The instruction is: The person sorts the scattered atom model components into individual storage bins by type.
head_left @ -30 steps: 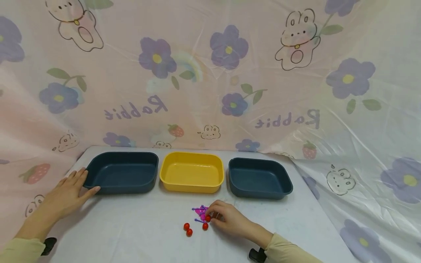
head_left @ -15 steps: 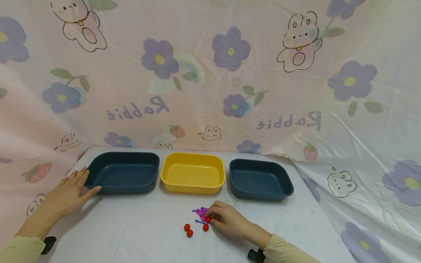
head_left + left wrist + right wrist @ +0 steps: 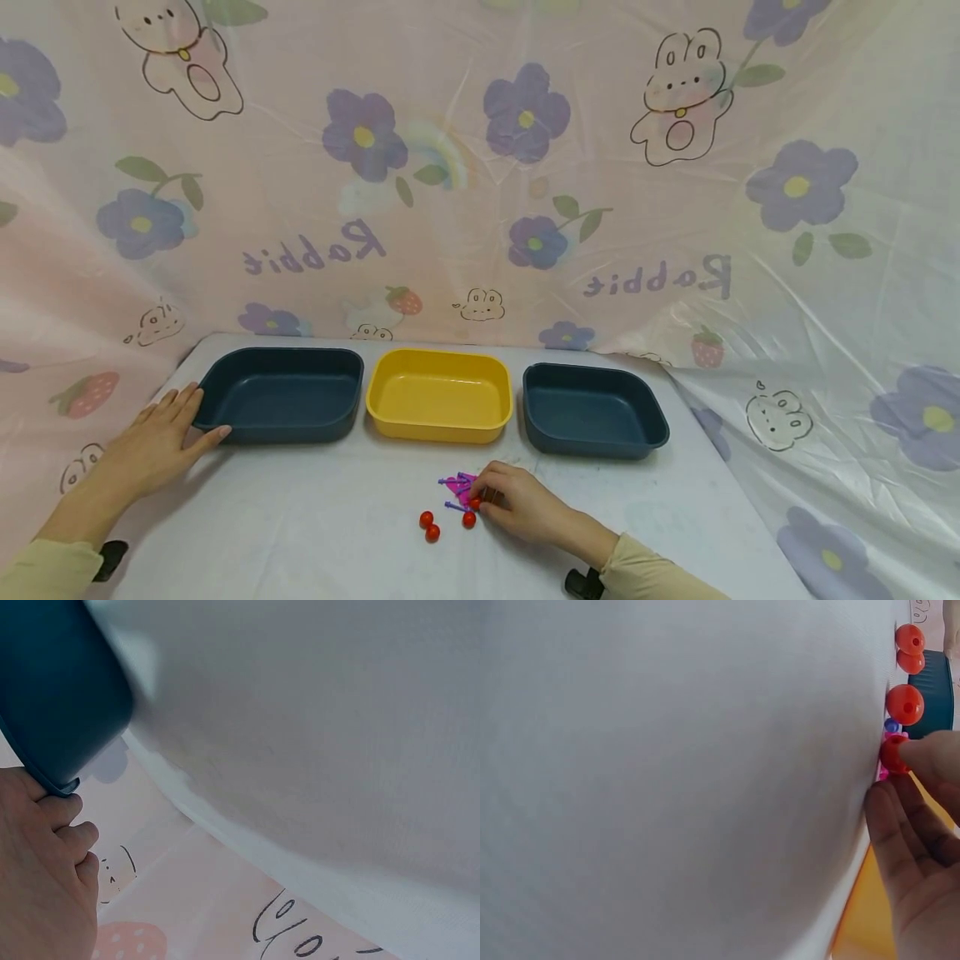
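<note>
My right hand (image 3: 522,502) is low over the white table, its thumb and forefinger pinching a red bead (image 3: 893,754) with a small hole. In the head view this bead (image 3: 476,504) mostly hides behind the fingertips. Beside it lies a small pile of magenta pieces (image 3: 455,485) and thin purple sticks (image 3: 453,505), partly covered by the hand. A loose red bead (image 3: 468,520) sits just in front, and two more red beads (image 3: 427,519) lie to the left. My left hand (image 3: 153,442) rests against the left dark blue bin (image 3: 288,432), fingers at its side rim (image 3: 49,784) and thumb along its front corner.
A yellow bin (image 3: 438,432) stands in the middle of the back row, with another dark blue bin (image 3: 592,442) to its right. A printed curtain (image 3: 450,208) hangs behind and around the white-covered table (image 3: 300,517).
The view has shifted slightly. My right hand stays at the pile, its fingers now lower at the red bead. The left hand has not moved.
</note>
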Demonstrator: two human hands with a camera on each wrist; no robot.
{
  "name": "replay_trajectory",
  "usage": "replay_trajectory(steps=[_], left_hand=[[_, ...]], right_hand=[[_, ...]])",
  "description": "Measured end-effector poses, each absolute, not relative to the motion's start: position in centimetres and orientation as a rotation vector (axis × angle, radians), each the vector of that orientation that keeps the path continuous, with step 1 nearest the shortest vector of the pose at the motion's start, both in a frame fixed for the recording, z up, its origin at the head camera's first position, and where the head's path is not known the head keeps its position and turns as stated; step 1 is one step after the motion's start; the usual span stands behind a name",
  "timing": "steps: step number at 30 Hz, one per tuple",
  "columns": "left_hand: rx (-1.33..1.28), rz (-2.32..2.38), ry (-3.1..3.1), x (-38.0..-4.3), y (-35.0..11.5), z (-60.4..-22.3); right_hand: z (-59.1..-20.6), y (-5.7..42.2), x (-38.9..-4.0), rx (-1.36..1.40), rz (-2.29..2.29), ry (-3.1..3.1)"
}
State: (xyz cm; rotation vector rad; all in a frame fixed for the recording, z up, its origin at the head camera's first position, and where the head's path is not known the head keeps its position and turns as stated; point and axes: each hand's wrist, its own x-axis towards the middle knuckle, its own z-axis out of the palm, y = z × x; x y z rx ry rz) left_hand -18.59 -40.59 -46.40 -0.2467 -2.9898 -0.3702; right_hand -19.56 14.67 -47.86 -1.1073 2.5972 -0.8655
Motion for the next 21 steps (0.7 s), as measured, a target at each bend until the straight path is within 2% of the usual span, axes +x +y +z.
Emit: replay_trajectory(steps=[21], left_hand=[[-0.236,-0.389,-3.002,-18.43,-40.49,-46.17]], right_hand=[[-47.07,14.23,-19.75,-1.167,-1.213,2.583]])
